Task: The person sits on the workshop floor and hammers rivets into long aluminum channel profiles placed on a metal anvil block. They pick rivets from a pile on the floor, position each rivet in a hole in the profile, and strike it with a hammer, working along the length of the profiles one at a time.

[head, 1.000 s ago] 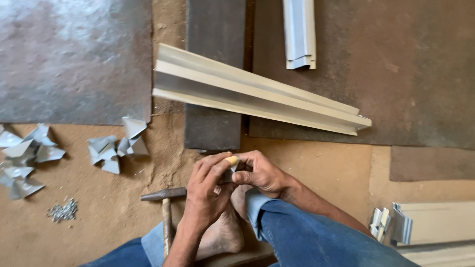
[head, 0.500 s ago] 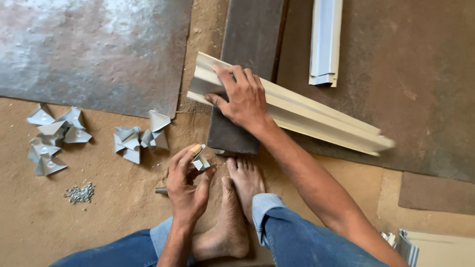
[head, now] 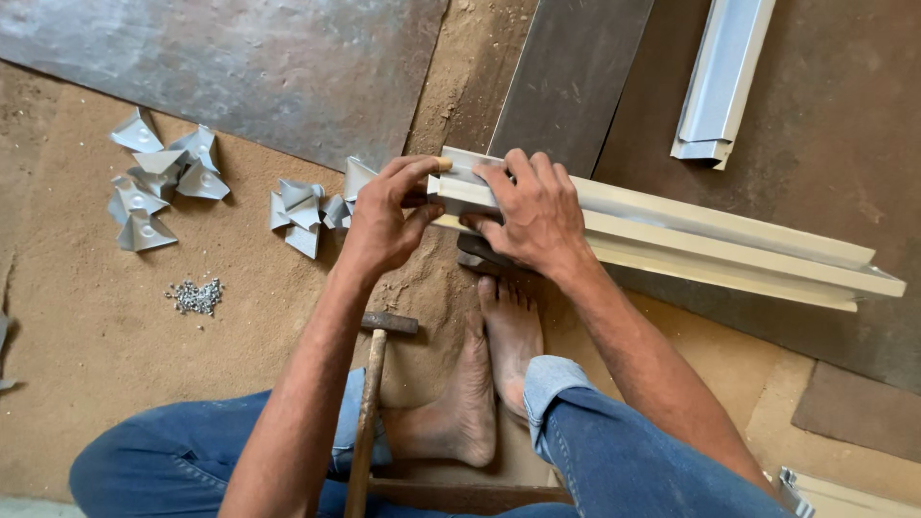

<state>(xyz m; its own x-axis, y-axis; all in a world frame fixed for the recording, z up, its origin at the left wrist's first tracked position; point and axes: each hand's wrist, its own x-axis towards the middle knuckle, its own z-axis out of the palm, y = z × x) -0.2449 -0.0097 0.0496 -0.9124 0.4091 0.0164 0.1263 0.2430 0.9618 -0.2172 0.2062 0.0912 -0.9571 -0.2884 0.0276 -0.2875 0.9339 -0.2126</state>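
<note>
hands [head: 460,206] on cream channel [head: 691,235], hammer [head: 369,403], metal brackets [head: 307,206]

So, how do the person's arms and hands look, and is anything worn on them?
Both forearms are bare, with no sleeves, gloves or watch in view. The left hand has a pale tape-like strip around one fingertip. The right hand wears nothing. Lower down, blue jeans with a rolled cuff.

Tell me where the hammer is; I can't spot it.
In the head view, the hammer lies low centre, just left of the bare feet, below the left hand.
</note>
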